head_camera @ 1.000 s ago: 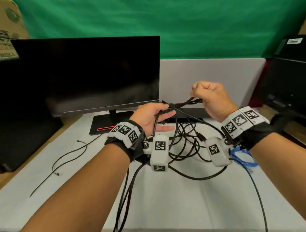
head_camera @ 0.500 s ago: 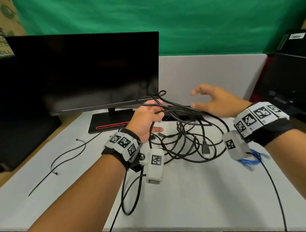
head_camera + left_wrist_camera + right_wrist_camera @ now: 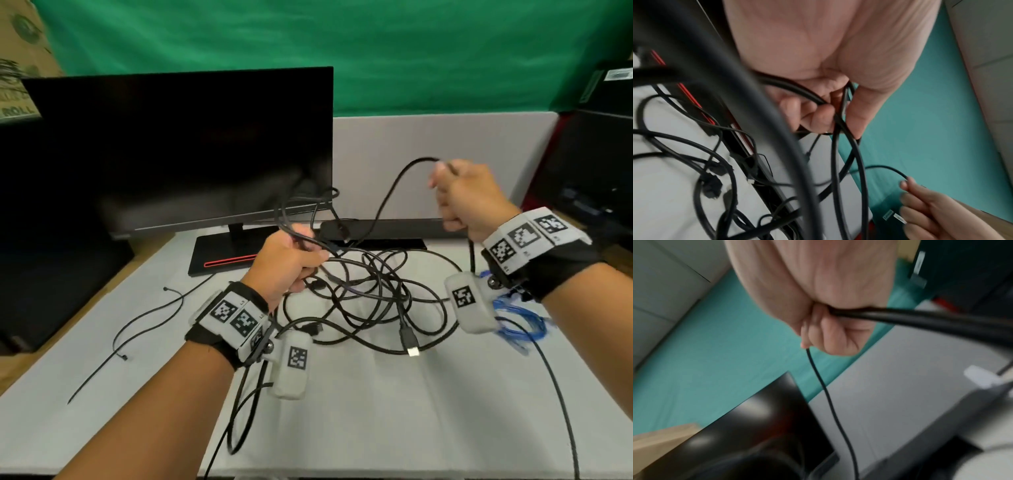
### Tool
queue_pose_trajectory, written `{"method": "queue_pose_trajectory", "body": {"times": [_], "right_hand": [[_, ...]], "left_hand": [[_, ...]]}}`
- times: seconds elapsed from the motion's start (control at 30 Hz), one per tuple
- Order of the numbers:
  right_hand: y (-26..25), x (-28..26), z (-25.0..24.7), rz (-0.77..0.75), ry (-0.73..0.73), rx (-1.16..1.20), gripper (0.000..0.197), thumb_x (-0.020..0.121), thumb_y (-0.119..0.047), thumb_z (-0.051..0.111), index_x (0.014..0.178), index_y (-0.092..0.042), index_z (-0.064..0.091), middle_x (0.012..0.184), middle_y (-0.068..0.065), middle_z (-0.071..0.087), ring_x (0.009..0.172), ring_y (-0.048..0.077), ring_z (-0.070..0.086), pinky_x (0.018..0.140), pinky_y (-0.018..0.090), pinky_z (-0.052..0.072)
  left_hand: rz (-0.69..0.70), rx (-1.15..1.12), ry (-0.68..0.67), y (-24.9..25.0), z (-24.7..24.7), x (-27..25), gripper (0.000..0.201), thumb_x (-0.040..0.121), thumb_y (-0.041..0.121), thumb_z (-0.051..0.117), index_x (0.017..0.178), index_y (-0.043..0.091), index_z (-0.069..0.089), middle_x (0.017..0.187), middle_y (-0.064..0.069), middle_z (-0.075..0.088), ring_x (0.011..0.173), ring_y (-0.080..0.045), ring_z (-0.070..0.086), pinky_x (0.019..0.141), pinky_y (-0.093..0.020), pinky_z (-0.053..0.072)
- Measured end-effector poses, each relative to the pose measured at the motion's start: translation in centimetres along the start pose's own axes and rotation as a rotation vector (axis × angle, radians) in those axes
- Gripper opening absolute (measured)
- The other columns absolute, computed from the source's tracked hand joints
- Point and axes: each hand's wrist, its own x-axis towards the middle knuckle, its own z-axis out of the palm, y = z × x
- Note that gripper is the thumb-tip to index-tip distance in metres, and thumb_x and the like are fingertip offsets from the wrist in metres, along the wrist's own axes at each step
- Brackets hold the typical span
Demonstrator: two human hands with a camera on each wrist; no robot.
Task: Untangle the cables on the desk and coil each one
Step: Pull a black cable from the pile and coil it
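Note:
A tangle of black cables (image 3: 370, 301) lies on the white desk (image 3: 376, 411) in front of the monitor. My left hand (image 3: 287, 260) is fisted around several loops of the tangle (image 3: 838, 113), lifted a little off the desk. My right hand (image 3: 466, 195) is raised to the right and grips one black cable (image 3: 394, 192) that arcs up from the tangle; the same cable (image 3: 830, 402) hangs from my fingers in the right wrist view. A plug with a silver tip (image 3: 411, 346) lies at the tangle's front edge. A blue cable (image 3: 520, 322) sits bunched under my right wrist.
A black monitor (image 3: 178, 150) stands at the back left on a base with a red stripe (image 3: 229, 263). Black zip ties (image 3: 137, 325) lie on the left of the desk. A grey partition (image 3: 428, 164) and dark equipment (image 3: 596, 164) close off the back and right.
My right hand, open half a second ago, has closed on one cable and risen, pulling it up out of the tangle. My left hand has tightened into a fist on the loops.

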Motion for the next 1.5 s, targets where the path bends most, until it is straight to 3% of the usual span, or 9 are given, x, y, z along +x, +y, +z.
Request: {"method": "queue_pose_trajectory", "body": {"times": [0.17,0.37,0.47,0.53,0.77,0.97,1.1,1.37,1.5], "right_hand": [[-1.5,0.1,-3.3,-0.147,0.158,0.024,0.038,0.103,-0.045,0.039,0.083,-0.019,0.057,0.055,-0.003,0.032,0.041,0.011,0.026,0.041,0.023,0.021],[0.5,-2.5,-0.5,-0.361,-0.138,-0.624,0.049,0.102,-0.046,0.040,0.097,-0.004,0.065,0.073,0.004,0.055,0.071,0.019,0.050,0.071,0.031,0.038],[2.3,-4.5,0.8,-0.429,-0.245,-0.796,0.070,0.088,-0.068,0.046,0.140,-0.020,0.049,0.130,0.009,0.052,0.123,0.021,0.045,0.106,0.042,0.037],[3.4,-6.3,1.6,-0.542,-0.320,-0.876,0.090,0.076,-0.086,0.038,0.150,-0.035,0.029,0.151,0.000,0.039,0.138,0.020,0.032,0.113,0.051,0.033],[3.7,-8.0,2.4,-0.433,-0.368,-0.543,0.104,0.065,-0.079,0.056,0.153,-0.034,0.024,0.152,-0.009,0.039,0.141,0.009,0.031,0.115,0.034,0.030],[1.4,-10.2,3.0,-0.527,-0.472,-0.323,0.024,0.095,-0.027,0.062,0.117,-0.023,0.069,0.104,-0.011,0.070,0.102,0.006,0.063,0.089,0.020,0.047],[0.4,-12.4,2.1,-0.427,-0.490,-0.189,0.022,0.096,-0.010,0.060,0.106,-0.025,0.072,0.096,-0.009,0.073,0.091,0.005,0.067,0.078,0.015,0.048],[-1.3,-18.5,-0.5,-0.208,-0.565,0.024,0.058,0.081,-0.013,0.080,0.131,-0.028,0.053,0.120,0.003,0.064,0.100,0.035,0.068,0.089,0.069,0.045],[-1.7,-22.0,-1.2,-0.204,-0.530,0.031,0.055,0.079,-0.035,0.067,0.132,-0.025,0.053,0.119,0.003,0.067,0.102,0.026,0.070,0.093,0.057,0.053]], "left_hand": [[-0.112,0.069,0.246,-0.8,-2.2,-0.6,0.024,0.092,0.009,0.066,0.092,0.016,0.043,0.072,-0.004,0.038,0.049,-0.012,0.030,0.042,-0.023,0.024],[0.240,0.069,0.282,3.5,-0.5,-1.3,0.011,0.095,0.010,0.060,0.089,0.009,0.050,0.062,0.000,0.044,0.038,-0.005,0.036,0.034,-0.015,0.030],[0.283,-0.052,0.255,6.1,-0.4,-1.0,0.023,0.096,0.021,0.063,0.086,0.013,0.044,0.057,0.003,0.038,0.038,-0.012,0.027,0.036,-0.018,0.023],[0.324,-0.098,0.289,7.3,-0.6,-0.6,0.031,0.093,0.026,0.069,0.086,0.015,0.041,0.058,0.003,0.040,0.041,-0.013,0.025,0.038,-0.019,0.023],[0.374,-0.231,0.233,10.1,-0.8,-1.3,0.039,0.097,0.018,0.060,0.067,0.026,0.036,0.052,0.007,0.033,0.037,-0.009,0.025,0.040,-0.016,0.022],[0.408,-0.245,0.152,10.2,-0.5,-4.1,0.039,0.097,0.016,0.057,0.068,0.025,0.033,0.062,-0.002,0.019,0.041,-0.013,0.023,0.042,-0.024,0.018],[0.417,-0.193,0.100,9.7,-0.6,-6.7,0.034,0.099,0.041,0.054,0.074,0.022,0.042,0.059,0.001,0.022,0.043,-0.012,0.026,0.043,-0.023,0.025],[0.443,-0.194,0.116,9.7,-0.2,-13.3,0.043,0.100,0.051,0.041,0.077,0.017,0.053,0.053,0.007,0.028,0.041,-0.008,0.026,0.041,-0.020,0.027],[0.440,-0.199,0.105,9.4,0.7,-16.7,0.036,0.099,0.039,0.042,0.072,0.015,0.050,0.047,0.002,0.024,0.037,-0.013,0.019,0.042,-0.024,0.021]]}}
